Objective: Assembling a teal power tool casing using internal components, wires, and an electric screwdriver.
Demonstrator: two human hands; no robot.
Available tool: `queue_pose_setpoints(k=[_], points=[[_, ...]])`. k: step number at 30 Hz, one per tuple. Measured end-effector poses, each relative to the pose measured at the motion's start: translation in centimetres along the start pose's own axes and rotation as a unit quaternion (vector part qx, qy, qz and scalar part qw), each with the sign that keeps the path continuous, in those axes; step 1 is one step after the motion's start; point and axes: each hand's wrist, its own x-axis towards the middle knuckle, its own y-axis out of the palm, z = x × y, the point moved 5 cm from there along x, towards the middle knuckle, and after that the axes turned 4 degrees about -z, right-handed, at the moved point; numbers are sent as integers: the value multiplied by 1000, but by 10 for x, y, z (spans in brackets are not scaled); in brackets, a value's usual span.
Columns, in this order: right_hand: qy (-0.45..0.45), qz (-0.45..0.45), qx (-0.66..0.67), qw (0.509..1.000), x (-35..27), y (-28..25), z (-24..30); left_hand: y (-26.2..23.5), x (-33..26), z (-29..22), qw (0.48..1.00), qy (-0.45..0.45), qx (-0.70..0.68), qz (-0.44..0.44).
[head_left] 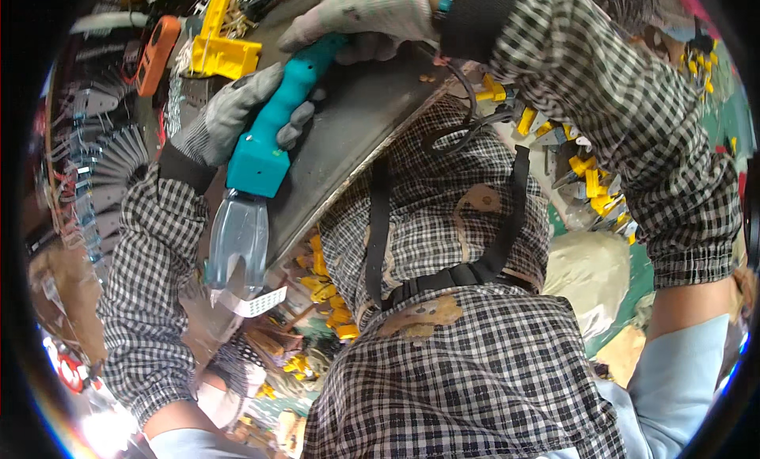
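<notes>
A teal tool handle [269, 134] with finger grooves and a clear, bottle-shaped plastic end [239, 241] lies slantwise across my view, the clear end nearer me. My left hand [226, 119], in a grey glove, is closed around the teal body, its fingertips showing on the right side. At the far end of the handle, my gloved right hand [372, 16] is curled over it; part of its grip is hidden. A white strip with small marks [265, 301] shows just beyond the clear end. I cannot tell whether it is attached.
A dark worktop [356, 119] with a worn edge slopes under the tool. Beyond my left hand are a yellow plastic part [226, 55] and an orange case [156, 55]. A black cable [451, 138] loops over my lap. Several yellow pieces [594, 182] and a pale sack [586, 277] lie at right.
</notes>
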Motion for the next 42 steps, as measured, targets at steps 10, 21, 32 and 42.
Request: queue_pose_setpoints(k=[10, 21, 32, 42], points=[[15, 208, 197, 958, 37, 10, -41, 2, -8, -1, 998, 27, -25, -49], [-36, -360, -619, 697, -43, -78, -11, 43, 4, -13, 779, 100, 573, -234], [-263, -388, -278, 839, -57, -111, 19, 61, 9, -20, 674, 25, 686, -271], [-377, -451, 466, 662, -100, -39, 13, 56, 11, -19, 653, 13, 686, -319]])
